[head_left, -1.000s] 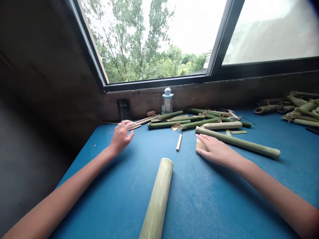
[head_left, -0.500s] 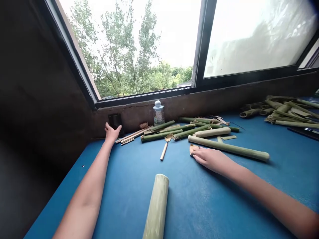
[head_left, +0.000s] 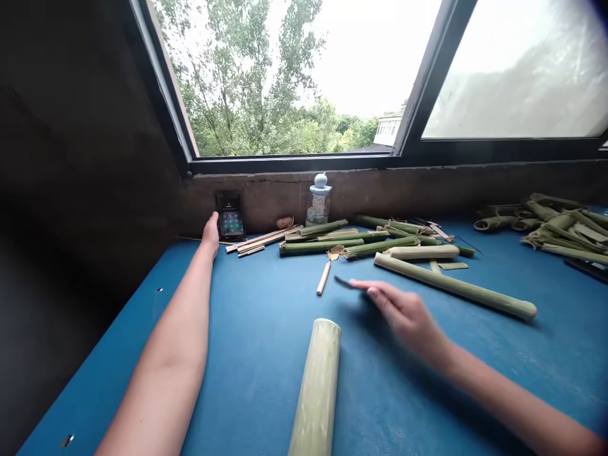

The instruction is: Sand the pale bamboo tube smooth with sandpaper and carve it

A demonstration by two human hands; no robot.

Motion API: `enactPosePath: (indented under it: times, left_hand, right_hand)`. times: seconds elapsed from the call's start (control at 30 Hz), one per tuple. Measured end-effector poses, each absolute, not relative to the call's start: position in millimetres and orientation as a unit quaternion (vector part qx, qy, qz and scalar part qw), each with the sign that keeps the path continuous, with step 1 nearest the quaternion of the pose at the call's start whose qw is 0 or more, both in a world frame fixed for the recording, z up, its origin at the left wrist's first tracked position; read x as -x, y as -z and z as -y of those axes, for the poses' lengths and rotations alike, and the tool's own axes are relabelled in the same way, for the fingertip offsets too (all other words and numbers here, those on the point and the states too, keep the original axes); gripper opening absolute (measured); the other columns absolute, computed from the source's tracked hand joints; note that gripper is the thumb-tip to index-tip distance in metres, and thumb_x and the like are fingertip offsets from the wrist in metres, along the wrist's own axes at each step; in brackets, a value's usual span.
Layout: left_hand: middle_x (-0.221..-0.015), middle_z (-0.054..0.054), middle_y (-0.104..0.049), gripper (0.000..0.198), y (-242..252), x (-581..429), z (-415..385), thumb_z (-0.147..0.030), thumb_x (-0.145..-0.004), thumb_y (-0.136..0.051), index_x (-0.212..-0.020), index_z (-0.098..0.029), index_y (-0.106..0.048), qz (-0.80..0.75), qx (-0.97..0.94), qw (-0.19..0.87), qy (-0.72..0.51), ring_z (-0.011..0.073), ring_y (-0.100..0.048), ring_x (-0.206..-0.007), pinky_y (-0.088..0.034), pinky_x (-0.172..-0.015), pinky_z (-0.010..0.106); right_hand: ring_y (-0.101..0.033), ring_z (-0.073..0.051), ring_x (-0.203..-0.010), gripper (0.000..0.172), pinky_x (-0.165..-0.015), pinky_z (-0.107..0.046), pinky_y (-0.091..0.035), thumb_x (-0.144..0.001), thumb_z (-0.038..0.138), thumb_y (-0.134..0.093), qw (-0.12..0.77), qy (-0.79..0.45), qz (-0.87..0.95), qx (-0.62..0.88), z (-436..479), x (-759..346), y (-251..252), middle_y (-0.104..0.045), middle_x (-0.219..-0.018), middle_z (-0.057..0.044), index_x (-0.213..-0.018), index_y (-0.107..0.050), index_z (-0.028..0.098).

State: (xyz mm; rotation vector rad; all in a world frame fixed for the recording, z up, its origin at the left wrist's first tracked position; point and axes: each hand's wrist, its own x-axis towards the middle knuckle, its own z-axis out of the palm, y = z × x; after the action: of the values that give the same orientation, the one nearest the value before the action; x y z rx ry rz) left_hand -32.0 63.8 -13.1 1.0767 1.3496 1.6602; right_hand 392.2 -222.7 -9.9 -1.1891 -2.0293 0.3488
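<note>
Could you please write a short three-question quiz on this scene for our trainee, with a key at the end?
1. Which hand is nearer the black phone propped against the wall, left or right?
2. True or false: the thick pale-green bamboo tube stands upright on the blue table.
3. What colour is the thin strip at the fingertips of the right hand?

Key:
1. The left hand.
2. False, it lies flat.
3. Dark, nearly black, though blurred.

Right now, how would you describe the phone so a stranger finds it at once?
Below the window, follow the blue table to the wall. Just past the left hand, a phone stands upright. Its lit, colourful screen sets it apart from the pale bamboo strips.
</note>
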Motion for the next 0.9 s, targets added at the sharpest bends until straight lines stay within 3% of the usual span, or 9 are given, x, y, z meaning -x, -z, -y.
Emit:
enactPosePath:
  times: [0.07,0.13,0.23,0.43,0.57,0.7,0.8,0.9]
  left_hand:
    - [-0.095,0.012,-0.073,0.040,11,32,-59,-0.046,-0.099,-0.043,-0.106,-0.013,-0.065,-0.524,-0.377,0.392,-0.655,0.0233,-0.070,-0.097,-0.055,-0.087,0.033]
    - [-0.091,0.011,-0.073,0.036,10,32,-53,-0.042,-0.099,-0.044,-0.102,-0.013,-0.066,-0.532,-0.366,0.404,-0.648,0.0223,-0.070,-0.092,-0.055,-0.083,0.030]
    - [-0.088,0.011,-0.073,0.035,10,33,-47,-0.040,-0.099,-0.045,-0.099,-0.013,-0.066,-0.529,-0.375,0.410,-0.641,0.0206,-0.070,-0.085,-0.053,-0.078,0.028]
    - [-0.085,0.010,-0.072,0.036,14,37,-49,-0.041,-0.100,-0.045,-0.097,-0.013,-0.066,-0.526,-0.373,0.410,-0.645,0.0189,-0.068,-0.076,-0.051,-0.072,0.027]
    - [-0.086,0.010,-0.072,0.033,18,37,-52,-0.040,-0.099,-0.047,-0.098,-0.013,-0.065,-0.509,-0.388,0.402,-0.655,0.0185,-0.068,-0.076,-0.051,-0.071,0.026]
    - [-0.086,0.009,-0.072,0.030,19,38,-54,-0.041,-0.095,-0.051,-0.096,-0.013,-0.064,-0.524,-0.387,0.391,-0.650,0.0183,-0.068,-0.077,-0.051,-0.073,0.027]
    - [-0.084,0.008,-0.071,0.028,19,40,-56,-0.039,-0.092,-0.052,-0.094,-0.013,-0.063,-0.534,-0.375,0.392,-0.649,0.0181,-0.068,-0.077,-0.051,-0.073,0.026]
    - [-0.092,0.011,-0.072,0.031,19,40,-57,-0.040,-0.091,-0.052,-0.100,-0.013,-0.063,-0.540,-0.386,0.385,-0.641,0.0217,-0.070,-0.087,-0.053,-0.079,0.030]
  right_hand:
    - [-0.061,-0.023,-0.130,0.038,-0.109,-0.041,-0.053,-0.105,0.026,-0.042,0.381,-0.160,0.850,0.326,244,-355,12,-0.068,-0.134,-0.008,-0.140,-0.057,0.024]
    - [-0.052,-0.024,-0.139,0.040,-0.118,-0.046,-0.042,-0.103,0.021,-0.047,0.348,-0.132,0.897,0.237,257,-327,14,-0.065,-0.138,-0.009,-0.143,-0.055,0.023]
    - [-0.054,-0.020,-0.138,0.043,-0.117,-0.040,-0.043,-0.103,0.016,-0.047,0.325,-0.139,0.912,0.209,257,-313,7,-0.063,-0.141,-0.013,-0.146,-0.050,0.020]
    - [-0.039,-0.029,-0.148,0.072,-0.120,-0.049,-0.037,-0.097,0.038,-0.061,0.258,-0.213,0.919,0.207,229,-335,-1,-0.044,-0.156,-0.018,-0.159,-0.030,0.019]
    - [-0.050,-0.024,-0.141,0.048,-0.116,-0.047,-0.043,-0.105,0.028,-0.042,0.259,-0.261,0.890,0.268,216,-346,12,-0.054,-0.150,-0.012,-0.153,-0.042,0.024]
    - [-0.038,-0.024,-0.148,0.052,-0.120,-0.049,-0.037,-0.103,0.017,-0.038,0.314,-0.182,0.905,0.221,238,-329,4,-0.051,-0.152,-0.013,-0.155,-0.040,0.021]
    - [-0.032,-0.023,-0.151,0.054,-0.126,-0.046,-0.025,-0.102,0.023,-0.044,0.221,-0.203,0.944,0.140,270,-309,-10,-0.051,-0.152,-0.013,-0.155,-0.039,0.018]
    - [-0.041,-0.017,-0.146,0.046,-0.127,-0.036,-0.021,-0.105,0.031,-0.040,0.162,-0.285,0.944,0.048,279,-302,-14,-0.058,-0.146,-0.011,-0.148,-0.047,0.017]
